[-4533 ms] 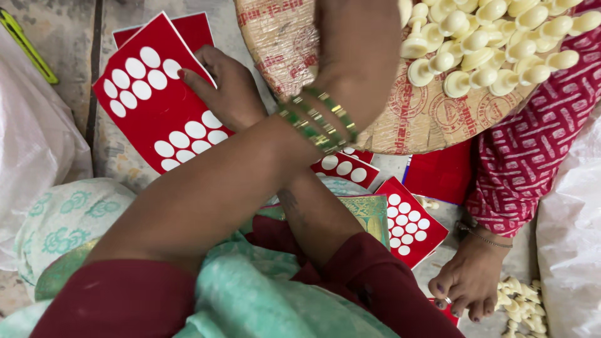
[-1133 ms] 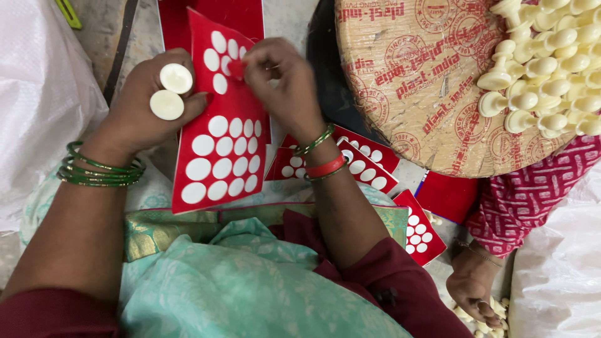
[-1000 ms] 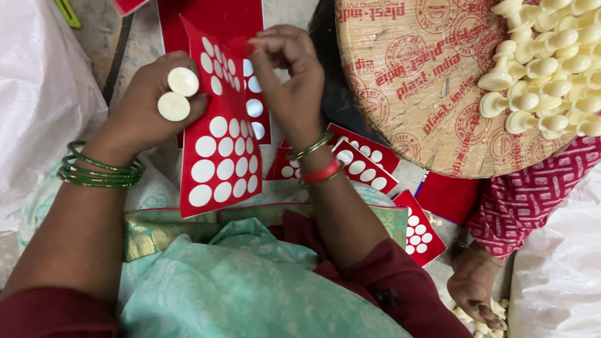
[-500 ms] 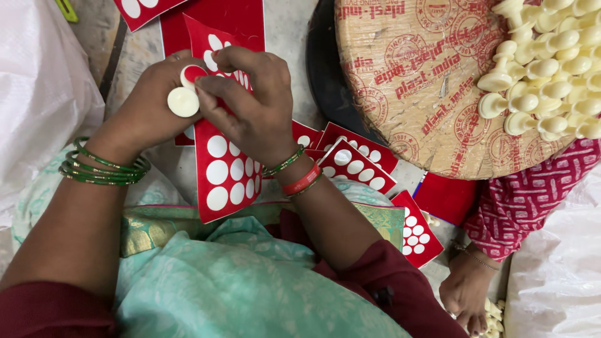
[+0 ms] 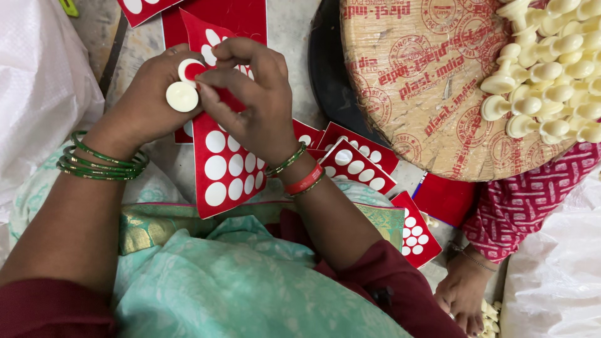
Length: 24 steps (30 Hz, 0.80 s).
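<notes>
While the left hand (image 5: pixel 147 100) pinches two cream discs (image 5: pixel 182 96) between thumb and fingers, the right hand (image 5: pixel 253 94) closes its fingertips on a red sticker at the upper disc. Both hands hover over a red sheet (image 5: pixel 222 166) dotted with white circles, which leans up from the lap. More such sheets (image 5: pixel 358 164) lie just right of that sheet, on the floor. Further right sits a round tray (image 5: pixel 419 94) heaped with cream knobs (image 5: pixel 551 69). Below the tray, another person's foot (image 5: pixel 463 291) shows.
</notes>
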### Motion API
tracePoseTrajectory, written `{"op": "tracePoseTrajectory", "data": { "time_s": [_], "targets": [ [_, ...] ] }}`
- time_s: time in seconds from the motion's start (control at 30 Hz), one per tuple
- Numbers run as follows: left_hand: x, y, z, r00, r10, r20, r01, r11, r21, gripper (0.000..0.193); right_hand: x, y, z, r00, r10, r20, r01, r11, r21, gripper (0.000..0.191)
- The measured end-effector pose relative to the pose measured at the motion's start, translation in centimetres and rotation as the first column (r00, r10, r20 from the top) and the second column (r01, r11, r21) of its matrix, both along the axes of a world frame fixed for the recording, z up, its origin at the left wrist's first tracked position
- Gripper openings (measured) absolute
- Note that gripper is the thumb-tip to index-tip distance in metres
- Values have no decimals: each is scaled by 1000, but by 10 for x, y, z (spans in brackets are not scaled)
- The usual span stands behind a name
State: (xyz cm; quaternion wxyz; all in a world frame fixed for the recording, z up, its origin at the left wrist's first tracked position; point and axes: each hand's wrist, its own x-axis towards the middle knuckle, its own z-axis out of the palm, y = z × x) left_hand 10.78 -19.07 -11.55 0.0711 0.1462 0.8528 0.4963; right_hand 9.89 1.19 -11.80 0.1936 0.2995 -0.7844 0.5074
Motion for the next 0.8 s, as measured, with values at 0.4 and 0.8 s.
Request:
{"op": "tracePoseTrajectory", "data": {
  "time_s": [0.4,0.8],
  "targets": [
    [-2,2,0,999,-20,-33,19,999,-37,20,-2,-1,1,995,-52,-87,53,998,18,25],
    [-3,-1,2,1000,-3,6,4,987,-163,22,-17,12,-7,777,551,305,-442,822,-359,17]
  ]
}}
